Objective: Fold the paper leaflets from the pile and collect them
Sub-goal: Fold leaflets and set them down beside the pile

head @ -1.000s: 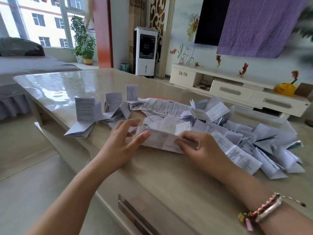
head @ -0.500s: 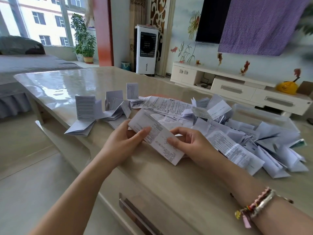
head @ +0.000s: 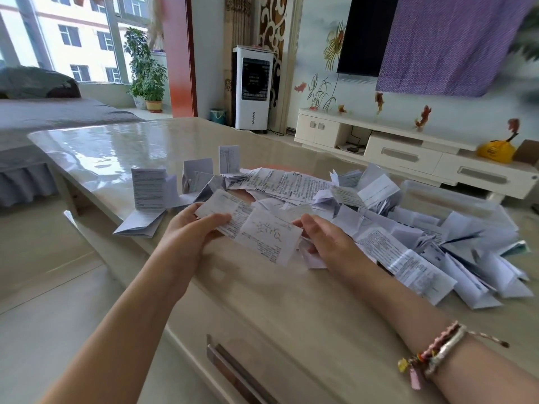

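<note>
Both hands hold one printed white leaflet (head: 256, 228) just above the table. My left hand (head: 189, 228) pinches its left end, thumb on top. My right hand (head: 326, 237) grips its right edge, fingers curled behind the paper. The leaflet lies slanted, with a diagram on its near panel. Behind and to the right spreads the pile of loose leaflets (head: 408, 234). A small group of folded leaflets (head: 151, 193) stands and lies at the left, near the table's edge.
The beige glossy table (head: 277, 316) has a drawer handle (head: 233, 371) on its near side. A clear plastic box (head: 455, 199) sits behind the pile at the right. Floor lies beyond the table's left edge.
The hands lifted one leaflet out of the pile, raised it off the table and turned it, so the panel with the diagram now faces me.
</note>
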